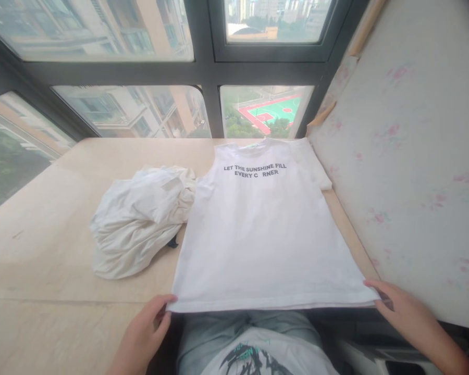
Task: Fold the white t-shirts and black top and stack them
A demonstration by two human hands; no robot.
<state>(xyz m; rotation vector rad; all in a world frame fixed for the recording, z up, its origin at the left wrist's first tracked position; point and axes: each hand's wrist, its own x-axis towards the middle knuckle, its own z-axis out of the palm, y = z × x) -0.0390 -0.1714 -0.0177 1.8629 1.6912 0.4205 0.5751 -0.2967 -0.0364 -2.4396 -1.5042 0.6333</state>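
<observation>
A white T-shirt (261, 234) with dark lettering across its chest lies spread flat on the ledge, its neck toward the window. Its bottom hem reaches the ledge's near edge. My left hand (146, 325) pinches the left hem corner between thumb and fingers. At the opposite corner, my right hand (398, 307) grips the hem the same way. The sleeve on the right lies outstretched; the left one is not visible, and I cannot tell how it is tucked. Beside the shirt on the left is a crumpled heap of off-white cloth (136, 224).
The beige ledge (54, 245) runs along dark-framed windows (203, 73). A wall with a pink flower pattern (418, 156) closes off the right side. A small dark item (172, 242) pokes out from under the cloth heap. My lap (242, 333) is below the near edge.
</observation>
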